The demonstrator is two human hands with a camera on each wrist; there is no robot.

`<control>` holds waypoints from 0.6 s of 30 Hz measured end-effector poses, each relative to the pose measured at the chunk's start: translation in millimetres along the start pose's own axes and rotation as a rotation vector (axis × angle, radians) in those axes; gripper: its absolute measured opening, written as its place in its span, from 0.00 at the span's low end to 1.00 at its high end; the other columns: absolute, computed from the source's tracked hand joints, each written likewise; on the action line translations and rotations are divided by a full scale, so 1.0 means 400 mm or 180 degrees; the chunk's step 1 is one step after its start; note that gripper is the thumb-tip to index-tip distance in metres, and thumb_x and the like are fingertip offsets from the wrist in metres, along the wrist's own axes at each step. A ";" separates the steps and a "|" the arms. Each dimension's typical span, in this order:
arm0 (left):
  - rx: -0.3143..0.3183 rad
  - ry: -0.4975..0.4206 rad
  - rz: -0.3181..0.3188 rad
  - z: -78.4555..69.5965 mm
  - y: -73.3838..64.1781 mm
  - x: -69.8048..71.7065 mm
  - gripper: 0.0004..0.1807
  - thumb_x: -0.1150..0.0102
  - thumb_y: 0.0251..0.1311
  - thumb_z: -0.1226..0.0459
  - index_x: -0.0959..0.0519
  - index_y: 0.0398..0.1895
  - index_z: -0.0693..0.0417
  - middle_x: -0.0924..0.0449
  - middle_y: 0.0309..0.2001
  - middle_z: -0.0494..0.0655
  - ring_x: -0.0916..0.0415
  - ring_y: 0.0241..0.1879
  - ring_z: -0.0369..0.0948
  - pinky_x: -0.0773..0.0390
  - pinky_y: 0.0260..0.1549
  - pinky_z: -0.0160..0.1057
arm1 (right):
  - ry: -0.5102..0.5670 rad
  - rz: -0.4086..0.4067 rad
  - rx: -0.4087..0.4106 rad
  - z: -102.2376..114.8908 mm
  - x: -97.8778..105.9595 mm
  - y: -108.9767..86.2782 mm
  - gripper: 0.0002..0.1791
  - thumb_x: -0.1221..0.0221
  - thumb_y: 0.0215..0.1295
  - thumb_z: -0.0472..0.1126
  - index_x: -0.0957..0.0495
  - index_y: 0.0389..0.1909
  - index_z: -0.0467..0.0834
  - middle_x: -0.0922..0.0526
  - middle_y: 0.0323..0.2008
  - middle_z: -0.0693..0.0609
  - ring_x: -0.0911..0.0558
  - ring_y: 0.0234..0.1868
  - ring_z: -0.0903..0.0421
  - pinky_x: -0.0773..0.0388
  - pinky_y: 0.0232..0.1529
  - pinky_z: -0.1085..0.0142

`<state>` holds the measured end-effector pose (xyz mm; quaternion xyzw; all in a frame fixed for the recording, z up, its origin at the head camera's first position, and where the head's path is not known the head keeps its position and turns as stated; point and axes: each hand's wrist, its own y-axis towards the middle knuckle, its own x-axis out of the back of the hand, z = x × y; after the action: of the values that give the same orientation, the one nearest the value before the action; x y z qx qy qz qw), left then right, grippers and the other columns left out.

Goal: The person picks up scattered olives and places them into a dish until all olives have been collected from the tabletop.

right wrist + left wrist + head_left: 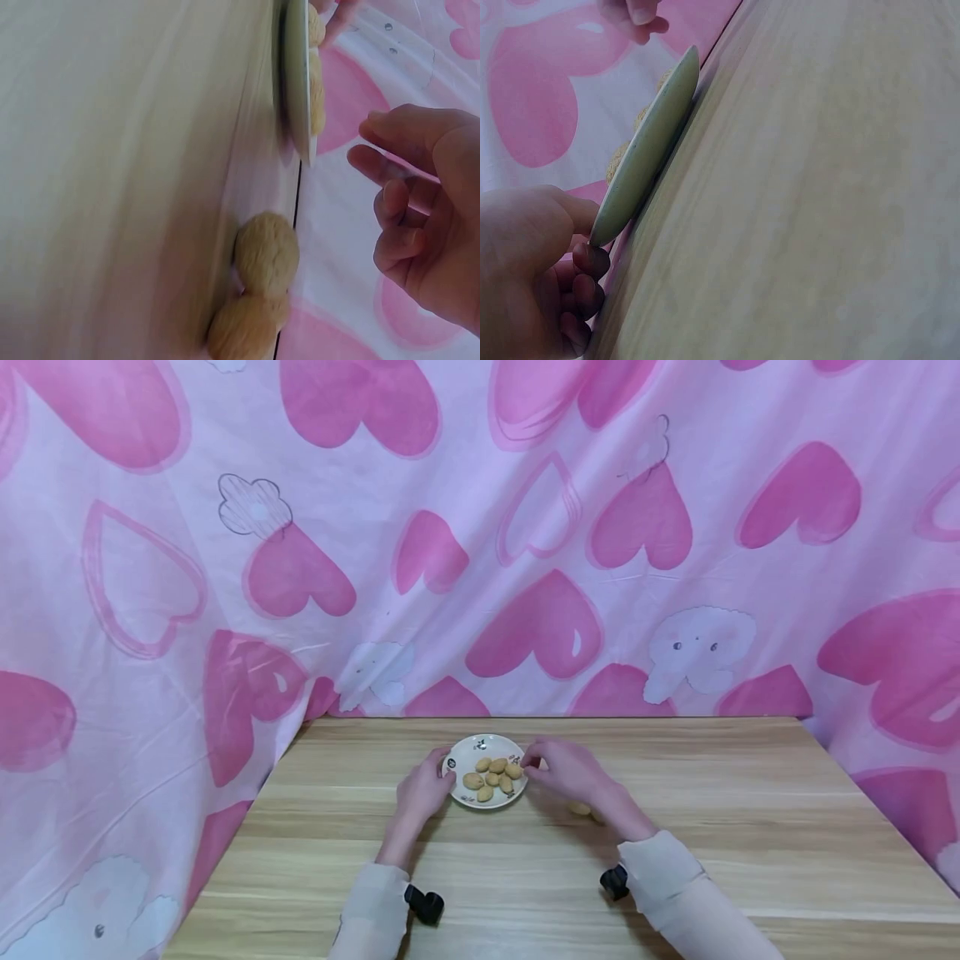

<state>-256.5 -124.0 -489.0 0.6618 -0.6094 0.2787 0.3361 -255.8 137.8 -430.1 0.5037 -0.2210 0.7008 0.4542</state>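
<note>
A white plate [462, 762] with small dark prints lies on the table and carries several tan walnuts [497, 766]. My left hand [426, 789] grips its left rim; in the left wrist view the thumb lies over the edge of the plate [646, 150] and the fingers are under it. Just above the plate's right rim hovers my right hand [567, 770]. Seen from the right wrist, this hand [439, 195] has loosely bent fingers, thumb and forefinger apart, with nothing between them. A few loose walnuts [266, 255] rest on the table below it.
The wood-grain table [517, 877] ends at a pink heart-print cloth [532, 627], which hangs behind it and along both sides. Partly behind the right forearm, loose walnuts [579, 808] show in the head view. A small black camera [426, 906] sits at the left wrist.
</note>
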 end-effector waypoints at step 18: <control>0.0027 0.0008 -0.0017 -0.002 -0.003 0.001 0.27 0.40 0.60 0.58 0.25 0.65 0.46 0.18 0.32 0.48 0.22 0.34 0.46 0.26 0.37 0.51 | -0.0175 0.0196 0.0099 -0.067 0.020 -0.072 0.06 0.36 0.63 0.44 0.13 0.39 0.50 0.19 0.36 0.60 0.18 0.38 0.59 0.22 0.40 0.62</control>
<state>-255.2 -123.6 -488.2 0.6645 -0.6061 0.2812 0.3347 -245.2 175.9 -437.8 0.5227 -0.2379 0.7037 0.4182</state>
